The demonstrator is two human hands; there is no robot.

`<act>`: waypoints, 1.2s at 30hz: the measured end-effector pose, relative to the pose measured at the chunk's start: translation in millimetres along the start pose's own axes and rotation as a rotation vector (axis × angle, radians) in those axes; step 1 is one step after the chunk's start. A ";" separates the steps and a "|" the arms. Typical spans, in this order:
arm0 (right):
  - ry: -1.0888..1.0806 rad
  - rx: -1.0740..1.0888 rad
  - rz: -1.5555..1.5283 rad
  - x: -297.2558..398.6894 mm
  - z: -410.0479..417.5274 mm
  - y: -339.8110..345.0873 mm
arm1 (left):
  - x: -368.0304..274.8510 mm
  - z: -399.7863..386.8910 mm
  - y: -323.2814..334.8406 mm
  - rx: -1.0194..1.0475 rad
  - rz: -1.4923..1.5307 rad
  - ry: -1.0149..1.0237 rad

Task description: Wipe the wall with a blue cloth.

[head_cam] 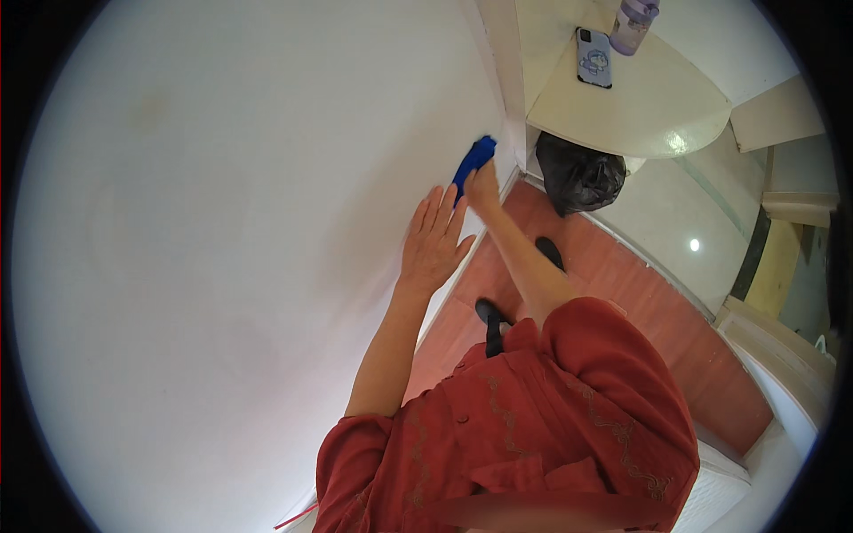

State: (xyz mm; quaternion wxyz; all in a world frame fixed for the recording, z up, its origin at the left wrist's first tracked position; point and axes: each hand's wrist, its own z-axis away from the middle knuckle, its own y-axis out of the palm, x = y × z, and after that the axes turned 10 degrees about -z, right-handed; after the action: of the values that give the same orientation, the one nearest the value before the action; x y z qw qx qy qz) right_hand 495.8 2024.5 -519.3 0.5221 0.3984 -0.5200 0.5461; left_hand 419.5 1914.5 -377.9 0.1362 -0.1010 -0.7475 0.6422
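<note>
A blue cloth (474, 161) is pressed against the white wall (233, 200) under my right hand (483, 186), close to the wall's corner edge. That hand's fingers are partly hidden behind the cloth and the wrist. Lower and to the left, my left hand (432, 246) lies flat against or very near the same wall, palm toward it. Its fingers are spread and nothing is in them. The left fingertips come near the cloth's lower end. A faint brownish stain (150, 112) marks the wall at the upper left.
A rounded cream shelf (640, 113) carries a phone in a patterned case (594, 58) and a purple bottle (633, 26). Beneath it hangs or sits a black plastic bag (580, 173). My dark shoes (550, 253) stand on the reddish wood-look floor (620, 280).
</note>
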 end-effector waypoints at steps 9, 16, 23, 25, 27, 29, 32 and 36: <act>0.258 0.323 -0.226 -61.9 106.2 47.7 | 2.0 53.3 3.0 0.121 -0.029 -0.042; 0.307 0.272 -0.104 35.4 108.9 36.6 | 16.5 109.1 -5.1 0.111 -0.046 -0.097; -0.369 0.114 0.038 95.3 121.1 0.7 | 1.1 112.8 -9.5 -0.319 0.083 -0.056; -0.363 0.266 0.070 94.9 148.5 -0.4 | 4.1 117.7 -9.3 -0.340 0.079 -0.054; -0.273 0.380 0.003 87.1 160.2 -2.6 | 6.9 119.2 -7.0 -0.441 0.107 0.028; -0.253 0.399 0.003 82.0 164.3 -2.2 | 5.6 122.3 -2.9 -0.435 0.112 0.044; -0.222 0.398 -0.013 75.9 156.7 -4.6 | -0.5 118.5 6.2 -0.372 0.100 -0.018; -0.049 0.358 -0.010 66.4 129.2 -6.4 | -7.5 102.6 14.3 -0.189 0.025 -0.104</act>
State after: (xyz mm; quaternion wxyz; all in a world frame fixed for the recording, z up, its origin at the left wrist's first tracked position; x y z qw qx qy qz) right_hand 479.1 1907.1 -435.1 0.4328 0.5005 -0.4250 0.6177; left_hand 392.0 1818.6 -406.7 0.0789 -0.0893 -0.8095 0.5749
